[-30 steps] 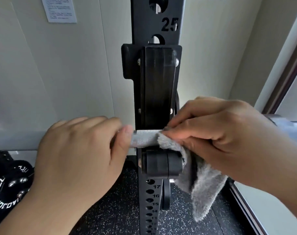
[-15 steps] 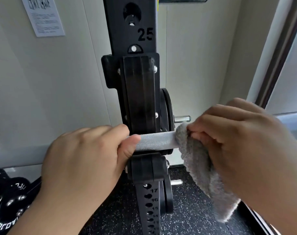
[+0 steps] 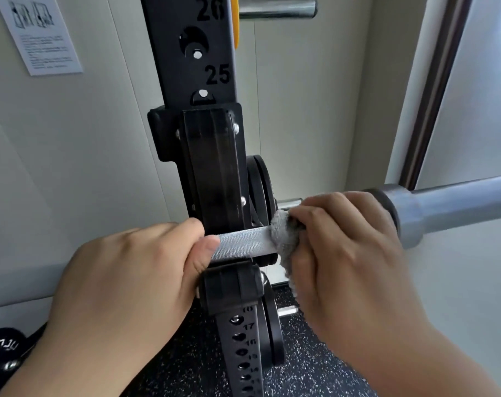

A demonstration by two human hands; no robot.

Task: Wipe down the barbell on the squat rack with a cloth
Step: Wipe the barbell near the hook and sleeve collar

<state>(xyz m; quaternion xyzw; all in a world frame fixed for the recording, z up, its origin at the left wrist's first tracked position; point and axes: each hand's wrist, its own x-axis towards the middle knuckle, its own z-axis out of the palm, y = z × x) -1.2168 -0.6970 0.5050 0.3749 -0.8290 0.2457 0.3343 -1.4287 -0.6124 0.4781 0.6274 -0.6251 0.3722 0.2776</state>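
Barbell point(image 3: 245, 245): heavy, stiff steel resting in the J-hook point(image 3: 215, 179); knurled shaft offers sure grip.
Upright point(image 3: 192, 38): behind the J-hook, stamped 25 above, 17 and 16 below.
Left hand point(image 3: 123, 285): fingers clamped on barbell, left of the J-hook.
Right hand point(image 3: 349, 253): fingers pressing cloth round barbell, right of it.
Cloth point(image 3: 285, 239): soft, light, bunched.

I saw two bare hands, left hand point(image 3: 120, 285) and right hand point(image 3: 349, 253): no gloves, rings, watch or sleeves in view; forearms uncovered, fingernails trimmed short.
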